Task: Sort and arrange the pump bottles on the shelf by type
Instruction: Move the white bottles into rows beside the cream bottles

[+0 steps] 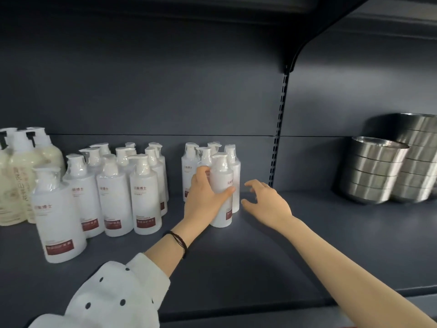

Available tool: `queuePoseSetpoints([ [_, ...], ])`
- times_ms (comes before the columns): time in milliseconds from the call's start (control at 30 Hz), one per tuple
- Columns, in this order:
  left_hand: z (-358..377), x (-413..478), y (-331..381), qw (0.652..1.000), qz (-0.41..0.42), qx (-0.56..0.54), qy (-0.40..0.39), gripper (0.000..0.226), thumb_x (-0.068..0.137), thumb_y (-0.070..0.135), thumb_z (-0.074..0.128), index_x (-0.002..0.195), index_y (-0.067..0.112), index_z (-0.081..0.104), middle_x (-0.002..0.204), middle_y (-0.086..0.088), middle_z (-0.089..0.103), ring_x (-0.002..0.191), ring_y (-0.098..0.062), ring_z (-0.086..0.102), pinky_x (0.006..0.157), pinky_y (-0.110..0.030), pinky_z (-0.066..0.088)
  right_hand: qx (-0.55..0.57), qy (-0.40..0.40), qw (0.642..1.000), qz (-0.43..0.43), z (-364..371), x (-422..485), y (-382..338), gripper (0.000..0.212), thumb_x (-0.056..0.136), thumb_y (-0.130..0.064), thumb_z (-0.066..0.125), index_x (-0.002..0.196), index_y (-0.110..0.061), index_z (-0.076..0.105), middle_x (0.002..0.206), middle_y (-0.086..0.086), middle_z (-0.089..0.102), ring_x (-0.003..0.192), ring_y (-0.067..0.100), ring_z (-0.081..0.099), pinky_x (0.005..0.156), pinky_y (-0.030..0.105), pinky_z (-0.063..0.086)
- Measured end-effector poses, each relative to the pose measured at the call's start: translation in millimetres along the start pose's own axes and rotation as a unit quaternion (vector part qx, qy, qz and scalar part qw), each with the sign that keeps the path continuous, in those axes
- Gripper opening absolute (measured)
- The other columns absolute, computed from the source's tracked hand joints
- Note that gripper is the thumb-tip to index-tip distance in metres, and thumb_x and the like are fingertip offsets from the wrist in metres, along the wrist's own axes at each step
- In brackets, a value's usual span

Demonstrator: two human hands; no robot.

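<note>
Left hand (205,198) grips a white bottle (222,178) round its middle, with the thumb across the front and the fingers curled round the 9 o'clock side. The bottle is upright with its base down at the shelf (260,268), near the centre of the view. It has a white pump under clear wrap and a dark red label low on the body.

Right hand (267,202) is at 3 o'clock of the bottle, just beside it. Its fingers are spread and loosely bent and hold nothing. Whether its thumb tip touches the bottles cannot be told.

At 12 o'clock of the held bottle, touching or nearly touching it, stands a tight cluster (190,162) of matching white pump bottles. At 9 o'clock, apart from the cluster, a larger group (113,185) of the same white, red-labelled bottles stands in rough rows. One big bottle (59,221) of this group is nearest the shelf's front edge, at 8 o'clock. Beyond them, at the far 9 o'clock edge, are cream bottles (21,176) with black clips on their pumps.

At 3 o'clock, past a slotted upright (279,138), two stacks of steel bowls (376,171) sit side by side on the next bay.

The left wrist wears a dark cord (179,242), and the arm comes out of a white dotted sleeve (118,292) at 7 o'clock. The right forearm is bare.
</note>
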State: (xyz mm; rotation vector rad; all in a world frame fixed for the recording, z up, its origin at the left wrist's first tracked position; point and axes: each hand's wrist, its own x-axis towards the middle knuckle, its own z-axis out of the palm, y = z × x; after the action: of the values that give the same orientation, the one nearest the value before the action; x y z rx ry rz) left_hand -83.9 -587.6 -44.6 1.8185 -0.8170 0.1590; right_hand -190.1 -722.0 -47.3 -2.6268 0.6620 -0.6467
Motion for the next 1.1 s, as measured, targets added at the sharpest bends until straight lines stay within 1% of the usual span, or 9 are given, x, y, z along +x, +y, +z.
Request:
queuePoseSetpoints([
  [133, -16, 6, -5, 0.998, -0.002, -0.042, -0.046, 0.058, 0.073, 0.034, 0.08, 0.115, 0.03, 0.04, 0.102, 0.017, 0.052, 0.093, 0.0, 0.055, 0.072, -0.017, 0.043, 0.225, 0.001, 0.973, 0.053, 4, 22, -2, 0.062, 0.088, -0.031, 0.063, 0.142, -0.021, 0.035, 0.135, 0.0, 0.049, 0.111, 0.015, 0.051, 0.088, 0.026, 0.04],
  [267, -31, 5, -9, 0.996, -0.01, -0.059, -0.066, 0.058, 0.074, 0.032, 0.08, 0.117, 0.033, 0.041, 0.106, 0.015, 0.054, 0.093, 0.002, 0.055, 0.072, -0.019, 0.044, 0.358, -0.059, 0.928, 0.082, 12, 38, -7, 0.076, 0.087, -0.03, 0.065, 0.15, -0.023, 0.023, 0.142, -0.007, 0.043, 0.13, 0.014, 0.043, 0.102, 0.03, 0.037],
  [333, -36, 4, -10, 0.996, -0.011, -0.061, -0.072, 0.057, 0.075, 0.031, 0.079, 0.118, 0.031, 0.043, 0.107, 0.014, 0.054, 0.094, 0.002, 0.054, 0.071, -0.017, 0.044, 0.373, -0.082, 0.921, 0.072, 18, 40, -10, 0.069, 0.087, -0.025, 0.065, 0.146, -0.021, 0.03, 0.138, -0.008, 0.049, 0.123, 0.01, 0.048, 0.1, 0.031, 0.04],
  [433, -42, 2, -12, 0.994, -0.013, -0.067, -0.081, 0.057, 0.076, 0.03, 0.079, 0.121, 0.029, 0.043, 0.111, 0.01, 0.055, 0.097, -0.003, 0.056, 0.074, -0.018, 0.046, 0.352, -0.054, 0.932, 0.065, 24, 39, -13, 0.053, 0.085, -0.018, 0.066, 0.134, -0.017, 0.045, 0.125, -0.002, 0.055, 0.108, 0.011, 0.054, 0.087, 0.027, 0.046],
  [533, -48, 1, -14, 0.994, -0.018, -0.069, -0.085, 0.057, 0.076, 0.029, 0.079, 0.12, 0.032, 0.042, 0.112, 0.008, 0.056, 0.099, -0.008, 0.057, 0.082, -0.027, 0.049, 0.325, -0.041, 0.942, 0.066, 24, 34, -12, 0.059, 0.068, -0.039, 0.075, 0.121, -0.02, 0.054, 0.117, 0.005, 0.057, 0.1, 0.013, 0.058, 0.08, 0.027, 0.051],
  [667, -57, -3, -12, 0.994, -0.023, -0.063, -0.089, 0.061, 0.076, 0.03, 0.079, 0.123, 0.031, 0.042, 0.108, 0.013, 0.055, 0.095, -0.005, 0.056, 0.073, -0.019, 0.045, 0.311, -0.03, 0.947, 0.068, 22, 27, -15, 0.037, 0.073, -0.033, 0.077, 0.102, -0.02, 0.057, 0.112, 0.003, 0.06, 0.096, 0.013, 0.062, 0.075, 0.024, 0.051],
  [800, -66, -9, -10, 0.992, -0.03, -0.07, -0.096, 0.056, 0.076, 0.028, 0.079, 0.118, 0.033, 0.043, 0.104, 0.015, 0.054, 0.091, -0.003, 0.056, 0.07, -0.018, 0.045, 0.335, -0.033, 0.938, 0.082, 17, 13, -22, 0.04, 0.079, -0.028, 0.075, 0.109, -0.02, 0.05, 0.108, -0.003, 0.059, 0.093, 0.008, 0.059, 0.068, 0.02, 0.046],
  [933, -74, -18, -9, 0.991, -0.04, -0.078, -0.098, 0.057, 0.076, 0.028, 0.079, 0.121, 0.03, 0.044, 0.108, 0.011, 0.056, 0.095, -0.011, 0.059, 0.082, -0.032, 0.052, 0.373, -0.052, 0.921, 0.094, 13, -8, -28, 0.051, 0.079, -0.028, 0.076, 0.115, -0.018, 0.041, 0.112, 0.0, 0.059, 0.099, 0.013, 0.061, 0.076, 0.026, 0.049],
  [1100, -86, -38, -4, 0.992, -0.038, -0.082, -0.088, 0.054, 0.078, 0.025, 0.077, 0.121, 0.026, 0.045, 0.11, 0.006, 0.058, 0.092, -0.01, 0.06, 0.071, -0.023, 0.048, 0.399, -0.11, 0.907, 0.079, 4, -38, -34, 0.05, 0.083, -0.022, 0.072, 0.122, -0.018, 0.039, 0.115, 0.002, 0.063, 0.102, 0.013, 0.063, 0.079, 0.026, 0.051],
])
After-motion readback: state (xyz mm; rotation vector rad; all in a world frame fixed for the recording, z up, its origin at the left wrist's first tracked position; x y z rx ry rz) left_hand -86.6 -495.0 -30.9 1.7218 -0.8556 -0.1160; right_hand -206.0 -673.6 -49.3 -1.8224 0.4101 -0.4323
